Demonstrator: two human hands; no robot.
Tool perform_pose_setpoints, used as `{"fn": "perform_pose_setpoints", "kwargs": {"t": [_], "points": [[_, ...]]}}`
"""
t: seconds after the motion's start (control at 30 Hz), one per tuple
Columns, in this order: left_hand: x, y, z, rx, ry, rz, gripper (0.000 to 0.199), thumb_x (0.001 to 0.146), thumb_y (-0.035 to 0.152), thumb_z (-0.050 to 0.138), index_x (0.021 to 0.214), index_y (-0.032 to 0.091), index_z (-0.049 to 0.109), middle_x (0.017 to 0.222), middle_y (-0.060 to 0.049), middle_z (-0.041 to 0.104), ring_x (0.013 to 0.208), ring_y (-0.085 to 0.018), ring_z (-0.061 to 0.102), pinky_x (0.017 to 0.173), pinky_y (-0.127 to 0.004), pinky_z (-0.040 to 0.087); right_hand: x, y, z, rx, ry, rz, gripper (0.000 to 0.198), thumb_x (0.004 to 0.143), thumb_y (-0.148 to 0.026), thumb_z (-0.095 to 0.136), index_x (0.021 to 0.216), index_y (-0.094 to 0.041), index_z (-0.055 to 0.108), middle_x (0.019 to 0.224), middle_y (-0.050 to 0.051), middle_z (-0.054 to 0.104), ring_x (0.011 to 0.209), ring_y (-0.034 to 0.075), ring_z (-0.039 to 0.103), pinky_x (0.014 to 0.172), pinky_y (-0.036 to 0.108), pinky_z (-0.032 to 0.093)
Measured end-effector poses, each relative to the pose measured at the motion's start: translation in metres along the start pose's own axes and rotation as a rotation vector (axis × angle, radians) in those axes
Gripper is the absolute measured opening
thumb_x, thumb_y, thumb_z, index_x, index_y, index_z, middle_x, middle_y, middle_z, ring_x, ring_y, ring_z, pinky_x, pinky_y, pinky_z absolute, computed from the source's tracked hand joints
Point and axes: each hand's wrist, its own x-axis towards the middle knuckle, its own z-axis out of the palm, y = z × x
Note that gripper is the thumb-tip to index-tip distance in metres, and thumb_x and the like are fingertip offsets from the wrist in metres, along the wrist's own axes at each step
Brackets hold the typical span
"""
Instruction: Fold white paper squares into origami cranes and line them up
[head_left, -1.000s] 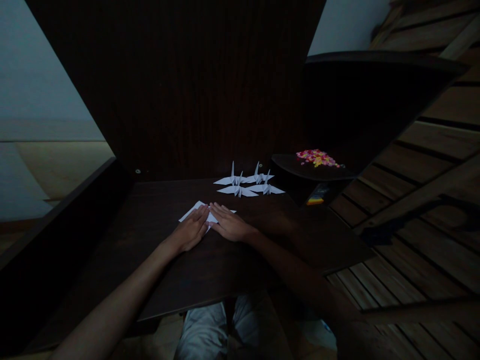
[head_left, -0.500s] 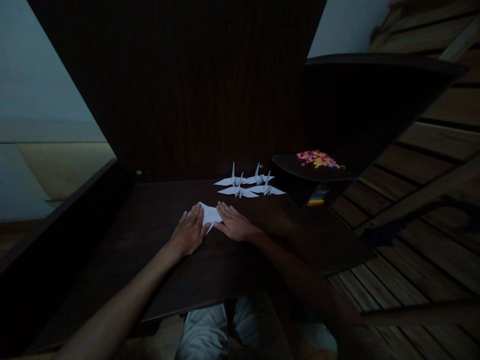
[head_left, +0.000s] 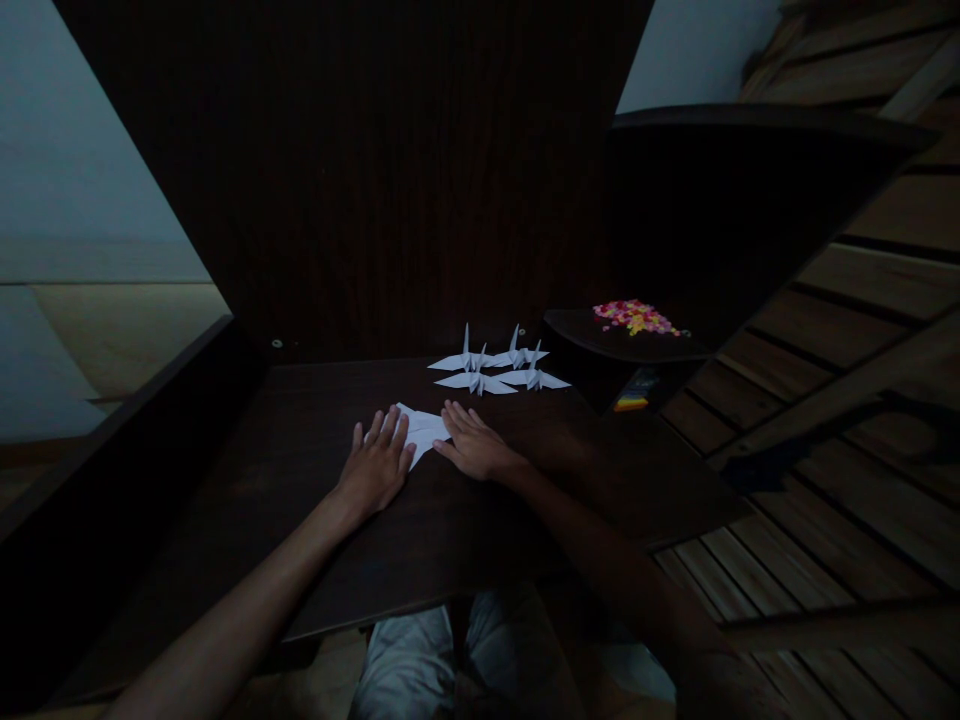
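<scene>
A folded white paper (head_left: 424, 432) lies flat on the dark wooden desk (head_left: 450, 520). My left hand (head_left: 379, 462) rests palm down on its left part, fingers spread. My right hand (head_left: 472, 447) lies flat on its right edge, fingers pointing up and left. Both hands press the paper against the desk; neither grips it. Just beyond the paper sit several white paper cranes (head_left: 496, 367) in a small cluster.
A dark upright panel (head_left: 420, 180) closes the desk's far side. A small dark shelf (head_left: 592, 338) at the right holds a pile of pink and yellow bits (head_left: 634, 316). A small colourful object (head_left: 632, 400) lies below it. Wooden slats run along the right.
Both hands have slid apart across the paper, the left hand to the left with its fingers spreading, the right a little to the right. More of the paper's middle shows now.
</scene>
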Motion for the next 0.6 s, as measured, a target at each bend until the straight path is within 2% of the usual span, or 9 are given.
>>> {"fn": "perform_pose_setpoints", "kwargs": {"t": [0.07,0.2,0.43,0.53,0.6], "points": [[0.001,0.002,-0.004,0.014,-0.022,0.08,0.051,0.095,0.031,0.024,0.141,0.012,0.036,0.149,-0.016,0.031,0.138,-0.033,0.026,0.108,-0.06,0.021,0.0,0.0,0.001,-0.003,0.023,-0.001,0.074,0.092,-0.057,0.022,0.145,-0.004,0.023,0.153,0.017,0.014,0.143,0.026,0.009,0.116,0.044,0.011],[0.004,0.002,-0.007,-0.037,-0.09,0.216,0.049,0.096,0.028,0.023,0.141,0.014,0.036,0.149,-0.013,0.033,0.138,-0.03,0.026,0.107,-0.055,0.027,0.001,0.001,0.001,0.004,0.062,-0.01,0.071,0.092,-0.055,0.028,0.144,-0.006,0.028,0.152,0.017,0.018,0.143,0.028,0.013,0.115,0.046,0.013],[0.005,0.001,-0.005,-0.073,-0.103,0.215,0.054,0.096,0.04,0.023,0.142,0.012,0.035,0.148,-0.015,0.033,0.138,-0.031,0.024,0.108,-0.057,0.024,0.004,-0.002,-0.001,0.077,0.136,0.02,0.064,0.089,-0.047,0.043,0.136,-0.004,0.041,0.148,0.02,0.03,0.14,0.03,0.021,0.114,0.046,0.016],[0.004,0.001,-0.005,-0.08,-0.108,0.207,0.057,0.095,0.044,0.026,0.142,0.012,0.035,0.148,-0.015,0.032,0.139,-0.031,0.024,0.109,-0.056,0.022,0.004,-0.003,-0.005,0.116,0.202,0.026,0.056,0.085,-0.042,0.052,0.129,-0.008,0.048,0.139,0.019,0.044,0.134,0.029,0.034,0.111,0.046,0.021],[0.005,0.001,-0.006,-0.095,-0.094,0.203,0.057,0.095,0.045,0.027,0.142,0.014,0.035,0.148,-0.015,0.034,0.138,-0.031,0.025,0.109,-0.057,0.022,0.002,-0.003,-0.01,0.133,0.237,0.007,0.052,0.079,-0.037,0.06,0.124,-0.013,0.05,0.128,0.016,0.054,0.123,0.028,0.045,0.106,0.046,0.027]]}}
